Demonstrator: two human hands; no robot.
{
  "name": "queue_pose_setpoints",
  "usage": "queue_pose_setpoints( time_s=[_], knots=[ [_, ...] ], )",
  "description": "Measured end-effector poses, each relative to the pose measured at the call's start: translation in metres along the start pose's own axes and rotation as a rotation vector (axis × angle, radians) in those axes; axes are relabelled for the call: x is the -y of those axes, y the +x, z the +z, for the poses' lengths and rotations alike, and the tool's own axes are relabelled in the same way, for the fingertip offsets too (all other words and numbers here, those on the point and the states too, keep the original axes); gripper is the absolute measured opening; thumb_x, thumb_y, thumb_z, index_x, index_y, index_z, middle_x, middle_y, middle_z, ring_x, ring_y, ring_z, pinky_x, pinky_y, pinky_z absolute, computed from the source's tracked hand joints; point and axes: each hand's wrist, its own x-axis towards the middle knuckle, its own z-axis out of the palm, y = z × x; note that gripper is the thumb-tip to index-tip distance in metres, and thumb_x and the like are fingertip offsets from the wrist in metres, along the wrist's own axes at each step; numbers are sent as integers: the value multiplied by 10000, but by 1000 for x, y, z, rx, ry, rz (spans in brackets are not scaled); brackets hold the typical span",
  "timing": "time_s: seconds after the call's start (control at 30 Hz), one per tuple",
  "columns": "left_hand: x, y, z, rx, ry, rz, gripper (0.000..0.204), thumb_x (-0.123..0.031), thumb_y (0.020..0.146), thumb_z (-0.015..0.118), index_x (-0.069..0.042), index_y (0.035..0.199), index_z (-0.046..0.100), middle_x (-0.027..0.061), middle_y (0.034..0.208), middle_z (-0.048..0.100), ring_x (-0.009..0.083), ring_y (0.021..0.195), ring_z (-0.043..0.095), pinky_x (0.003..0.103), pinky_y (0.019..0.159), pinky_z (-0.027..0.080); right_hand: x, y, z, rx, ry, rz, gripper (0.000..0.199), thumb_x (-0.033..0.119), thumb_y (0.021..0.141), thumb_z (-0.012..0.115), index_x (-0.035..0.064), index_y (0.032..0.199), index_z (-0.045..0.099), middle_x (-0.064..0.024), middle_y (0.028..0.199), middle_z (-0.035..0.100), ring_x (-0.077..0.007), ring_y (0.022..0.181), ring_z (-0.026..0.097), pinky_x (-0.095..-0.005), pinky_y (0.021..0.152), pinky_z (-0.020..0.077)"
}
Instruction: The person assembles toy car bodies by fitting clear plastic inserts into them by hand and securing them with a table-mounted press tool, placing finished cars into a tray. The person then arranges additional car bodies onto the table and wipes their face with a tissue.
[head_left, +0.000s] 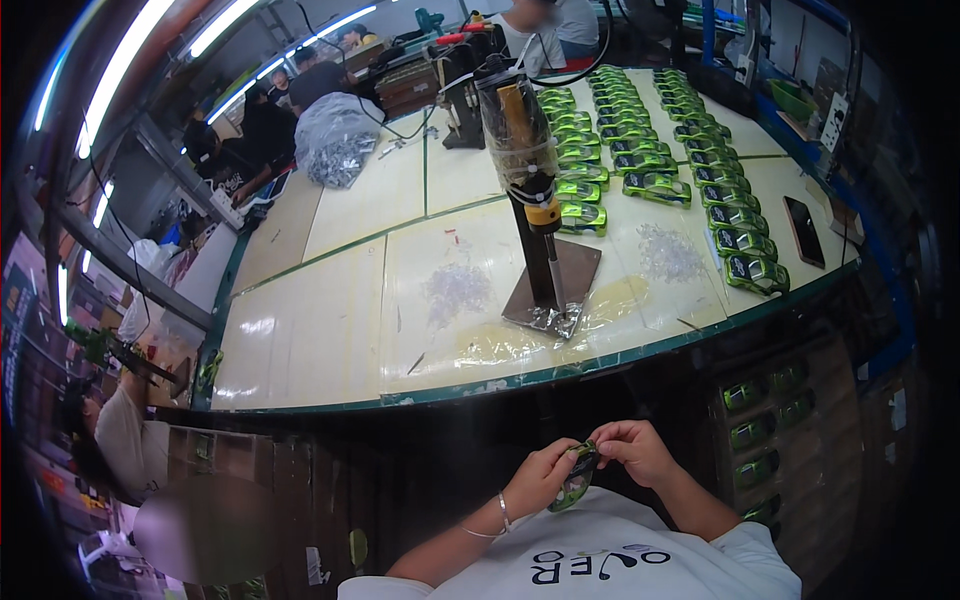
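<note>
Close to my body, below the table's front edge, I hold a green and black toy car body [573, 484]. My left hand [541, 474] is wrapped round it from the left side. The fingers of my right hand [632, 450] pinch together at the car's upper right end; whether a small part sits between them is too small to tell. On the table ahead stands a powered screwdriver [543, 215] on a post, its bit pointing down at a brown metal base plate [525, 300].
Rows of green toy car bodies [650, 187] cover the table's right side. Small clear parts lie in a left pile [458, 290] and a right pile [670, 254]. A phone [803, 231] rests at the right edge. A plastic bag [338, 140] sits far left. Other people work beyond.
</note>
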Motion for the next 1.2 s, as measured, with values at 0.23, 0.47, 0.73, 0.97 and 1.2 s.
queue_pose_setpoints(
  time_s=[0.23, 0.47, 0.73, 0.97, 1.2],
  knots=[
    [-58, 15, -21, -108, 176, 228, 148, -107, 831, 439, 3, 908, 502, 80, 668, 548, 108, 584, 552, 236, 529, 432, 51, 17, 20, 139, -81, -153, 41, -16, 720, 571, -27, 757, 560, -89, 886, 534, -136, 721, 544, -245, 613, 485],
    [-114, 13, -31, -101, 236, 439, 179, -101, 839, 394, 22, 904, 507, 40, 652, 532, 63, 533, 474, 181, 513, 382, 103, 22, 43, 293, -52, -232, 126, 93, 736, 591, -25, 774, 566, -123, 844, 550, -145, 686, 550, -236, 542, 488],
    [-115, 6, -24, -153, 227, 390, 249, -169, 843, 404, 49, 924, 492, 24, 765, 514, 56, 675, 420, 173, 604, 332, 106, 15, 49, 276, -179, -282, 113, 66, 750, 576, -28, 813, 577, -57, 751, 573, -108, 665, 550, -224, 579, 478],
    [-115, 19, -26, -115, 285, 412, 179, -110, 846, 391, 15, 915, 499, 39, 649, 545, 60, 542, 478, 180, 511, 385, 109, 19, 43, 286, -184, -299, 61, 0, 731, 563, -47, 769, 564, -127, 891, 510, -137, 679, 544, -233, 574, 496],
    [-108, 27, -26, -115, 396, 389, 168, -118, 836, 406, 11, 877, 505, 83, 641, 546, 129, 558, 555, 226, 518, 421, 102, 21, 37, 241, -414, -370, 37, -34, 727, 552, -44, 762, 550, -104, 899, 510, -117, 700, 535, -225, 635, 457]
  ],
)
